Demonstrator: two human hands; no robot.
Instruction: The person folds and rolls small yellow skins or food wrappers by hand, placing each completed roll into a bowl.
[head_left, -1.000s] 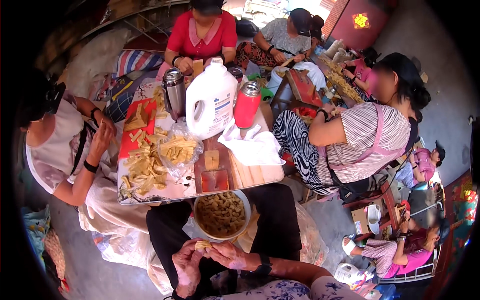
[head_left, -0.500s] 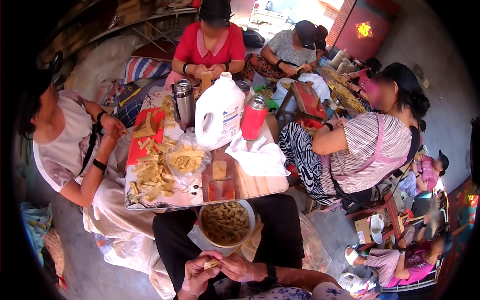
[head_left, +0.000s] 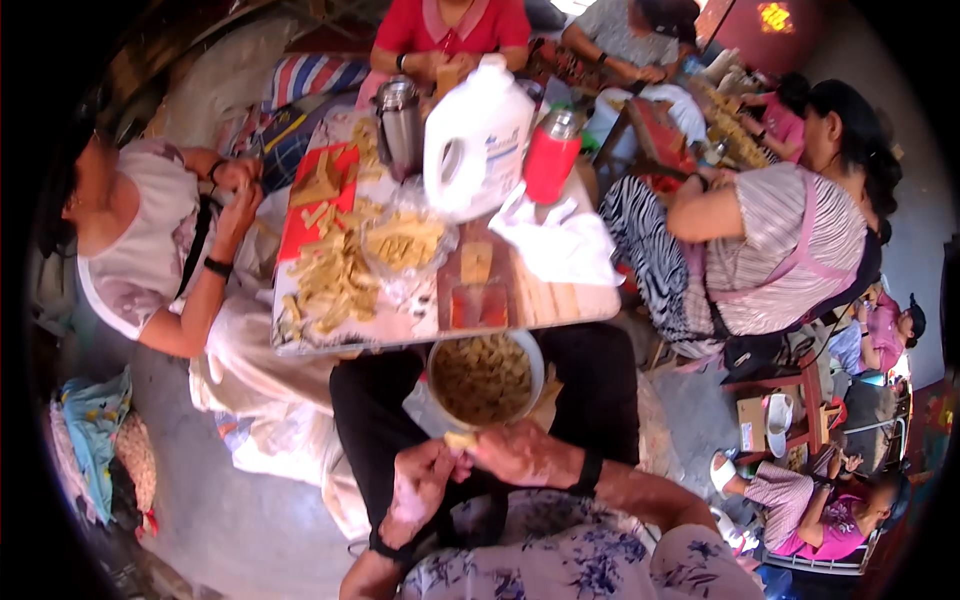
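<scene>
Over my lap, my left hand (head_left: 420,482) and my right hand (head_left: 528,456) meet with their fingers closed, pinching a small pale yellow strip (head_left: 460,441) between them. Its exact kind is hard to tell, and the fingers cover part of it. Just beyond my hands, between my knees, a white bowl (head_left: 541,372) holds many brownish-yellow pieces (head_left: 482,380). On the table edge above the bowl lies a dark reddish board (head_left: 482,305) with a small tan block (head_left: 477,262) on it.
On the table (head_left: 570,308) are a strip pile (head_left: 335,280), a clear bag of strips (head_left: 405,243), a white jug (head_left: 475,150), a red flask (head_left: 552,160), a steel flask (head_left: 399,130) and a white cloth (head_left: 555,240). People sit left, right and across; others work farther back.
My view has tilted, so the table and bowl sit higher and to the right. My hands have come up nearer the bowl, the strip still between their fingers.
</scene>
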